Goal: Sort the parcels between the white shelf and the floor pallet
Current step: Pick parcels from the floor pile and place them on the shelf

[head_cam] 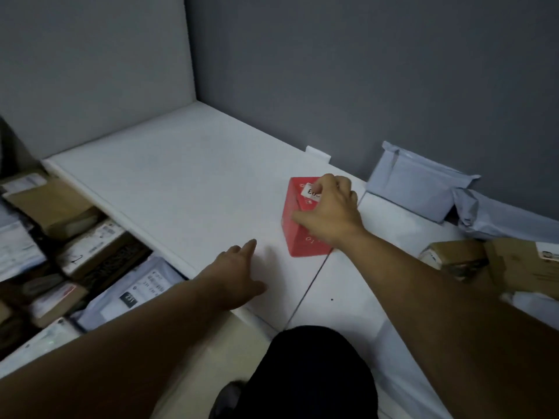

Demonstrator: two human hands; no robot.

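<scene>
In the head view, one red box (299, 237) stands on the shelf (181, 176), its long axis running from the person toward the wall (363, 86). It is gripped from above by the right hand (329, 207), fingers curled over its top. The left hand (236, 273) is laid flat and relaxed on the shelf, left of the red box and nearer the person, holding nothing. Right of the red box, two grey bags (414, 186) and two cartons (453, 258) are counted. Well left of it and lower, parcels (90, 246) are heaped, too blurred to be counted.
</scene>
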